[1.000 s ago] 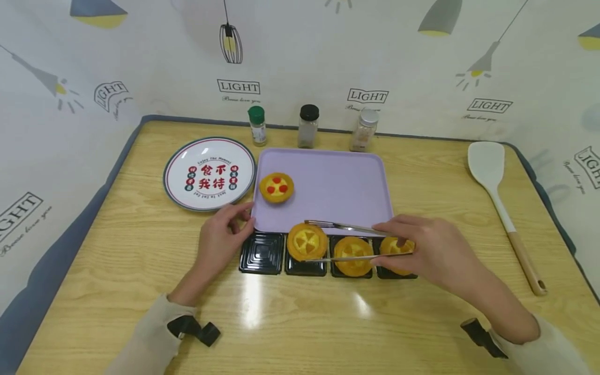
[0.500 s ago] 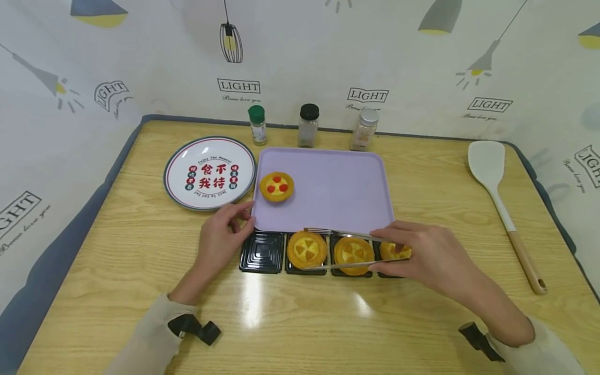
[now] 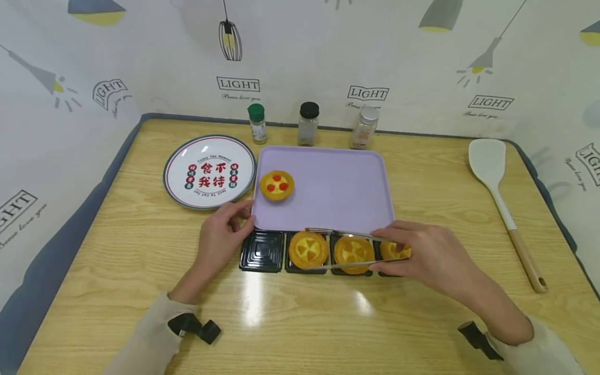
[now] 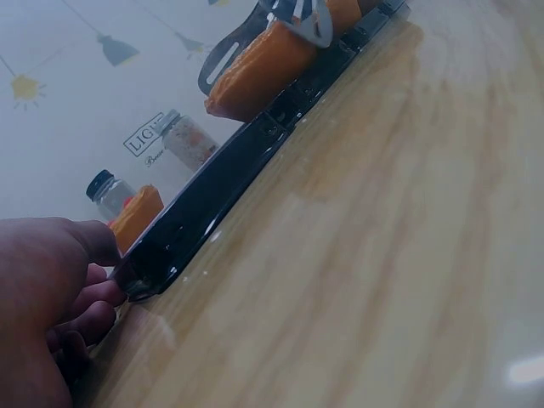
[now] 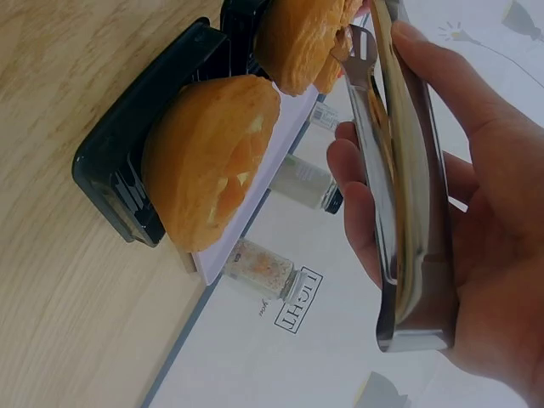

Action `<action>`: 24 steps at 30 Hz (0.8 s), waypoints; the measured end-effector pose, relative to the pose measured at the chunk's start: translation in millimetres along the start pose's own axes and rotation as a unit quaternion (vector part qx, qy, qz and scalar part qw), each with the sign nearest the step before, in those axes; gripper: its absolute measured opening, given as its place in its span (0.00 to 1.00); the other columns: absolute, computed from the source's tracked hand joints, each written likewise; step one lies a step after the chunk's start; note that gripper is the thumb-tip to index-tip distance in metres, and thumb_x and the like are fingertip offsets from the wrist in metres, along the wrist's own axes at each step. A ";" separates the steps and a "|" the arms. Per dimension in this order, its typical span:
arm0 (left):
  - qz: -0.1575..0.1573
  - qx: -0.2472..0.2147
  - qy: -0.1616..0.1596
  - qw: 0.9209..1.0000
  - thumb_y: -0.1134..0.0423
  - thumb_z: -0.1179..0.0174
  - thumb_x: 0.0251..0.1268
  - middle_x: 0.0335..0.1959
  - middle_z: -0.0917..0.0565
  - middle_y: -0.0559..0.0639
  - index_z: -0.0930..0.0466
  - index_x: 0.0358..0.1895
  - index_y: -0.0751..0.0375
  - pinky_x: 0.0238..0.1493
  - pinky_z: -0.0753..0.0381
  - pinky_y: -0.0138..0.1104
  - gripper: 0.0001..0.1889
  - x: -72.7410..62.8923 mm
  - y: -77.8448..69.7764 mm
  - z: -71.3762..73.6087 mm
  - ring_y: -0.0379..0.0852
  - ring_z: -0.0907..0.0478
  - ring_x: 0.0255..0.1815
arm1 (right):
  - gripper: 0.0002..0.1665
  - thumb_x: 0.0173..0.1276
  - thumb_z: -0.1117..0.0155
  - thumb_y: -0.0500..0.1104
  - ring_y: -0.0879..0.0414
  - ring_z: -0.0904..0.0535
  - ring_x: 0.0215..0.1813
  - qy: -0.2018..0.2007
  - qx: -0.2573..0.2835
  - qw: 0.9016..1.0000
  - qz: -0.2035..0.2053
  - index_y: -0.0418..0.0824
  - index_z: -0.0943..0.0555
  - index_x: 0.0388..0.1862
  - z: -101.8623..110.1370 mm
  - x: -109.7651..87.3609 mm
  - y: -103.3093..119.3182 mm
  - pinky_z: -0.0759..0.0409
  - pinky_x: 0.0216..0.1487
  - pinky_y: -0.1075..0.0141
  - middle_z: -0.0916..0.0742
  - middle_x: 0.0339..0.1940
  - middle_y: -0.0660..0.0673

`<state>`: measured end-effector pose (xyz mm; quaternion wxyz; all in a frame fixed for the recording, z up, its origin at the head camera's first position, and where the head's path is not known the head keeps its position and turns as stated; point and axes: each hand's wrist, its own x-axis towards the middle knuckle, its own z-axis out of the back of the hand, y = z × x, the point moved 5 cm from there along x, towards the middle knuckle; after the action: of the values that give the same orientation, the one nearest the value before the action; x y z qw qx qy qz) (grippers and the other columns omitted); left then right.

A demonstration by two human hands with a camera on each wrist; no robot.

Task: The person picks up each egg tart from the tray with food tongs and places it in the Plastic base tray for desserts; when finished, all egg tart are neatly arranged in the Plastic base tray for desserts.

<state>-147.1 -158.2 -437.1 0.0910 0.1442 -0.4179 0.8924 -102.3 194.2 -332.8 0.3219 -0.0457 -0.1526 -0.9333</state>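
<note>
My right hand (image 3: 424, 252) holds steel tongs (image 5: 429, 289), their tips pointing left. The tong arms lie on either side of an egg tart (image 3: 308, 250), which sits in the second black plastic box from the left. Another tart (image 3: 353, 255) fills the third box, partly behind a tong arm. A further tart (image 3: 395, 251) is half hidden by the right hand. The leftmost box (image 3: 261, 251) holds nothing. My left hand (image 3: 222, 233) has thumb and forefinger bent at the lilac tray's (image 3: 333, 187) left edge, by that box's corner (image 4: 140, 285); whether it grips is unclear.
One tart with red dots (image 3: 276, 186) rests on the lilac tray. A round plate (image 3: 178, 172) stands left. Behind are green-lidded (image 3: 257, 124), black-lidded (image 3: 308, 125) and silver-lidded (image 3: 364, 128) jars. A white spatula (image 3: 497, 198) with a wooden handle lies right.
The tart between the tong arms has come down toward me into the second box, and the right hand with the tongs shifted slightly. The left hand stays put.
</note>
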 end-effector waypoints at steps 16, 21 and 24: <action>0.008 0.002 0.004 1.000 0.62 0.31 0.60 0.34 0.19 0.43 0.16 0.54 0.54 0.23 0.28 0.31 0.17 0.7 0.6 0.3 0.37 0.28 0.23 | 0.36 0.45 0.19 0.59 0.66 0.24 0.28 -0.032 0.014 0.999 -0.021 0.45 0.15 0.53 24.8 21.3 -6.1 0.27 0.22 0.69 0.16 0.35 0.57; 0.011 0.001 0.009 1.000 0.62 0.32 0.61 0.34 0.19 0.43 0.16 0.54 0.54 0.23 0.28 0.31 0.17 -0.2 -0.1 0.5 0.37 0.28 0.24 | 0.39 0.47 0.22 0.65 0.61 0.22 0.28 -0.029 0.006 0.998 -0.051 0.44 0.16 0.54 18.3 60.0 -12.0 0.27 0.24 0.64 0.15 0.32 0.53; 0.013 0.001 0.010 1.000 0.62 0.32 0.61 0.34 0.19 0.43 0.17 0.54 0.54 0.23 0.28 0.31 0.17 -0.3 0.5 0.5 0.37 0.28 0.24 | 0.41 0.49 0.24 0.67 0.59 0.21 0.30 -0.006 0.009 0.997 -0.074 0.44 0.16 0.55 10.1 85.6 -18.5 0.26 0.27 0.61 0.14 0.36 0.50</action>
<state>-146.9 -158.9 -437.2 0.0837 0.1295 -0.4178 0.8954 -181.3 160.9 -312.2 0.2516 -0.0371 -0.1655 -0.9529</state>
